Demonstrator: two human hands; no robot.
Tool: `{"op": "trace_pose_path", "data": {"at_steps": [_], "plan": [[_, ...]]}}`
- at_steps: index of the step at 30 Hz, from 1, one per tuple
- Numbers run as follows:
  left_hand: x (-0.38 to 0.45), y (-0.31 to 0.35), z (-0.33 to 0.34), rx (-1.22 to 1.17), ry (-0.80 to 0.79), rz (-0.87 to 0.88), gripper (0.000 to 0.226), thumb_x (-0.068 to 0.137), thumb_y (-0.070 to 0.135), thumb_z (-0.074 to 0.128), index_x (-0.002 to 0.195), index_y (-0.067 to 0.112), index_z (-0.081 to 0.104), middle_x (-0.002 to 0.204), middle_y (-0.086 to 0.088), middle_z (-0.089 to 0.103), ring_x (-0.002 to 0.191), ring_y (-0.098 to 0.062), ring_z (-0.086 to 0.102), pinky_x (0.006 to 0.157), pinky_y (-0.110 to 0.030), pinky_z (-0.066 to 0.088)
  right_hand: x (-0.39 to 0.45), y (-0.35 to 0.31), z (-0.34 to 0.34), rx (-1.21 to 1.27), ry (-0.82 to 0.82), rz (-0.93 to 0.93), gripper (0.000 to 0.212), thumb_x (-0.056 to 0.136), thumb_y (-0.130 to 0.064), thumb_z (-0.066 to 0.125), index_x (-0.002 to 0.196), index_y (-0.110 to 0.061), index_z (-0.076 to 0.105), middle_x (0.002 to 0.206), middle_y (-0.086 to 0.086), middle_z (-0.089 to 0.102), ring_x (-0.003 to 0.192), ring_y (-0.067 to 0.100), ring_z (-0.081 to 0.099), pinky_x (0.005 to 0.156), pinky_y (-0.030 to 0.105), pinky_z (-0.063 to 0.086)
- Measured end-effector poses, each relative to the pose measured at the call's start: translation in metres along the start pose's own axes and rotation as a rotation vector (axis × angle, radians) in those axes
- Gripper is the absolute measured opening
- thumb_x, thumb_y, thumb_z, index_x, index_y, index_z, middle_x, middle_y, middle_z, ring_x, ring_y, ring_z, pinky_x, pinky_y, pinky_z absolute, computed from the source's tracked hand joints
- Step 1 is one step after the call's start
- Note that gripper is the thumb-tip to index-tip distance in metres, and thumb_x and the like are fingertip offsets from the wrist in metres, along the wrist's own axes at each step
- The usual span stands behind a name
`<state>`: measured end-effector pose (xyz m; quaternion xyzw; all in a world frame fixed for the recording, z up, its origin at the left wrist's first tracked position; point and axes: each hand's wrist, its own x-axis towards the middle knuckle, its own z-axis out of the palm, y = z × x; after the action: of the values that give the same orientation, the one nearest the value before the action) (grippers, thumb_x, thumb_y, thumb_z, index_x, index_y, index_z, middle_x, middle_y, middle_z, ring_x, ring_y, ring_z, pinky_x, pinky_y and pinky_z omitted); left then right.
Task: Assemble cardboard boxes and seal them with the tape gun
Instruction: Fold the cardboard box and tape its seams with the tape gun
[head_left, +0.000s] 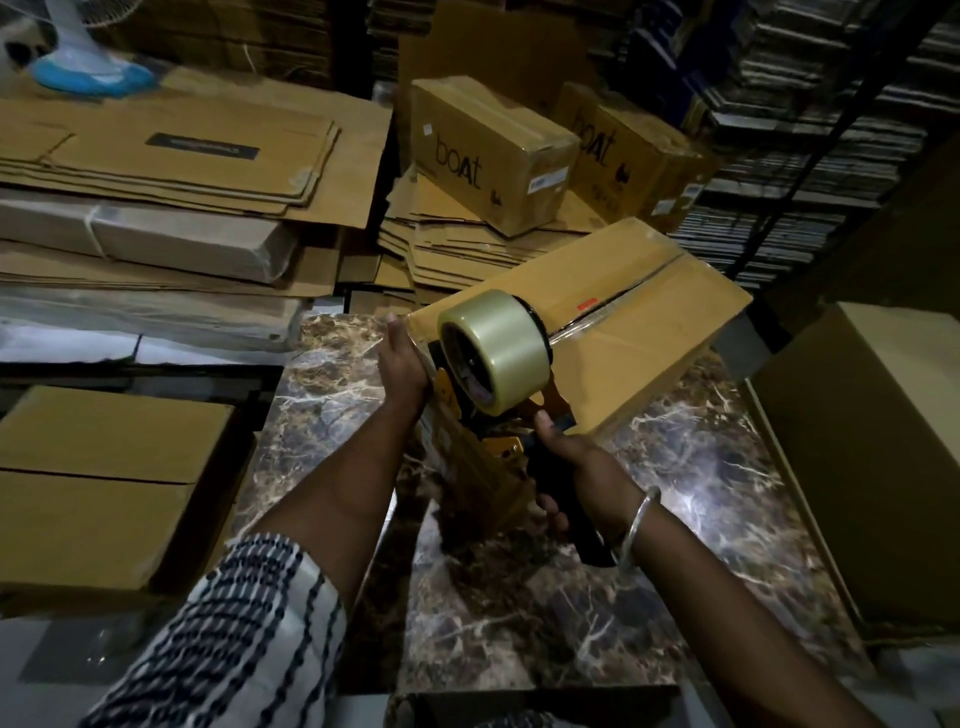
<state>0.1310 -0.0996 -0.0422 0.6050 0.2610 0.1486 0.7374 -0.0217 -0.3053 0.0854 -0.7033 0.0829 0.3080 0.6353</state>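
Observation:
An assembled cardboard box (644, 322) lies tilted over the marble table (675, 467), its top flaps closed with the seam showing. A tape gun (493, 364) with a large clear tape roll sits at the box's near end, on the seam. My right hand (571, 467) grips the gun's dark handle; a metal bangle circles that wrist. My left hand (402, 364) holds the box's near left corner, fingers round the edge. A strip of tape runs along part of the seam.
Flattened cartons (171, 156) are stacked at the left and behind (467, 249). Two sealed printed boxes (493, 150) sit on the rear stack. A closed box (104, 478) stands at the left, a large one (872, 457) at the right. A fan base (93, 73) stands far left.

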Motion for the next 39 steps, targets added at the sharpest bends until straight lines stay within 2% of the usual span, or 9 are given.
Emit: {"op": "trace_pose_path", "data": {"at_steps": [3,7,10,15,21,27,30,36,39], "plan": [[0.023,-0.003,0.009,0.211,-0.038,0.030,0.095,0.084,0.086,0.016,0.137,0.017,0.056,0.136,-0.016,0.059,0.127,-0.035,0.054,0.108,-0.053,0.040,0.014,-0.010,-0.003,0.039,0.019,0.001,0.055,0.093,-0.060,0.048,0.097,-0.007,0.058,0.054,0.005,0.041,0.045,0.020,0.032,0.047,0.029,0.021],[0.035,0.014,0.033,0.523,0.001,0.201,0.065,0.103,0.059,0.020,0.136,0.015,0.056,0.137,-0.017,0.057,0.128,-0.039,0.050,0.108,-0.052,0.037,0.032,-0.023,-0.012,0.078,0.052,0.023,0.057,0.098,-0.059,0.044,0.092,-0.004,0.059,0.060,0.007,0.040,0.044,0.018,0.031,0.045,0.025,0.022],[0.031,0.014,0.036,0.609,0.113,0.450,0.051,0.107,0.042,0.031,0.137,0.007,0.054,0.147,-0.015,0.049,0.139,-0.035,0.039,0.113,-0.046,0.031,0.038,-0.020,-0.018,0.115,0.065,-0.008,0.063,0.099,-0.056,0.046,0.110,0.004,0.061,0.061,0.005,0.041,0.048,0.019,0.031,0.047,0.028,0.021],[0.014,-0.014,0.000,0.632,-0.306,0.851,0.061,0.106,0.049,0.022,0.148,0.012,0.044,0.155,-0.008,0.041,0.151,-0.025,0.023,0.116,-0.040,0.026,0.041,-0.012,-0.021,0.064,0.048,-0.038,0.068,0.080,-0.072,0.056,0.086,-0.004,0.059,0.059,0.009,0.039,0.047,0.022,0.031,0.045,0.027,0.024],[0.028,-0.008,-0.022,0.754,-0.542,0.849,0.080,0.097,0.071,0.022,0.157,0.018,0.028,0.164,0.003,0.021,0.155,-0.020,0.002,0.116,-0.039,0.017,0.040,-0.015,-0.020,0.041,0.047,-0.052,0.065,0.084,-0.069,0.051,0.096,-0.005,0.058,0.057,0.009,0.039,0.045,0.022,0.030,0.043,0.025,0.025],[0.017,0.006,-0.020,0.881,-0.512,0.760,0.082,0.092,0.075,0.019,0.157,0.025,0.019,0.165,0.001,0.018,0.150,-0.013,-0.002,0.106,-0.051,0.039,0.030,-0.016,-0.017,0.035,0.071,-0.019,0.059,0.098,-0.059,0.046,0.088,-0.002,0.058,0.051,0.007,0.037,0.039,0.019,0.030,0.045,0.025,0.023],[0.016,0.012,-0.021,0.896,-0.552,0.744,0.093,0.086,0.084,0.017,0.156,0.023,0.024,0.165,-0.001,0.019,0.153,-0.023,0.002,0.107,-0.052,0.037,0.015,-0.008,-0.022,0.091,0.071,-0.037,0.044,0.098,-0.055,0.048,0.082,-0.014,0.053,0.054,0.005,0.037,0.040,0.017,0.029,0.043,0.025,0.019],[0.013,0.015,-0.023,0.966,-0.529,0.771,0.086,0.088,0.082,0.022,0.153,0.026,0.033,0.164,0.004,0.023,0.154,-0.029,0.007,0.105,-0.057,0.041,-0.024,0.024,-0.044,-0.014,0.064,-0.050,0.062,0.088,-0.069,0.053,0.079,-0.008,0.049,0.057,0.015,0.039,0.038,0.023,0.027,0.040,0.029,0.023],[0.002,0.022,-0.022,1.069,-0.479,0.740,0.072,0.095,0.068,0.036,0.156,0.031,0.029,0.166,0.011,0.017,0.155,-0.022,0.000,0.110,-0.065,0.025,-0.032,0.026,-0.040,-0.015,0.080,-0.073,0.060,0.086,-0.065,0.049,0.079,-0.005,0.050,0.053,0.012,0.040,0.033,0.020,0.029,0.037,0.024,0.025]]}}
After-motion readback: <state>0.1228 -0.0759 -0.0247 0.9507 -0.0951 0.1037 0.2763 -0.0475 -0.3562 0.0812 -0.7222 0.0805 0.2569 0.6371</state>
